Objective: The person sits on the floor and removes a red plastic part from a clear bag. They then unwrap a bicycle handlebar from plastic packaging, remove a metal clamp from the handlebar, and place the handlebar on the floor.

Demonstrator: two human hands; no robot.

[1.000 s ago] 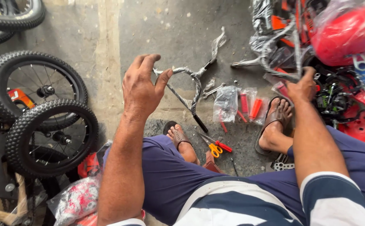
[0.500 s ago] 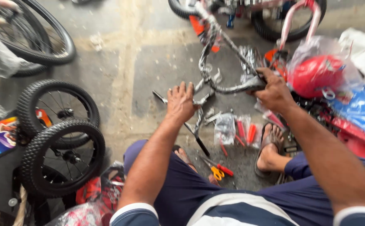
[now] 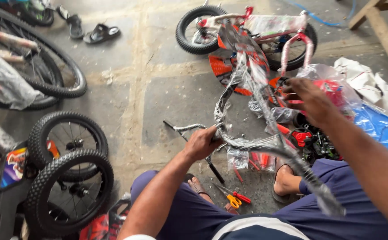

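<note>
- Handlebar (image 3: 265,144), a curved tube wrapped in clear plastic, lies in front of us on the near side of the small bicycle (image 3: 271,24). It runs from that bicycle's frame down across our knees.
- Since a second ago our left hand (image 3: 202,143) has gone from spread open in the air to closed around the bend of the tube.
- Our right hand (image 3: 310,101) has risen from the parts pile. Its fingers now curl beside a red part in a clear bag (image 3: 334,86), nearer to us than the bicycle's rear wheel. We cannot tell whether it grips the wrapping or only touches it.
- We judge the bar is now steadied by one sure grip, the left.
- Counted:
  - one small bicycle, on its side, with two tyres fitted
  - two loose knobby wheels (image 3: 69,186), well to the left of the bicycle and touching each other
  - two sandals (image 3: 101,32) on the floor, left of the bicycle
  - one pair of orange-handled scissors (image 3: 232,201), on the floor between our feet and nearer to us than the bicycle
  - one blue sheet (image 3: 380,129), right of the bicycle
</note>
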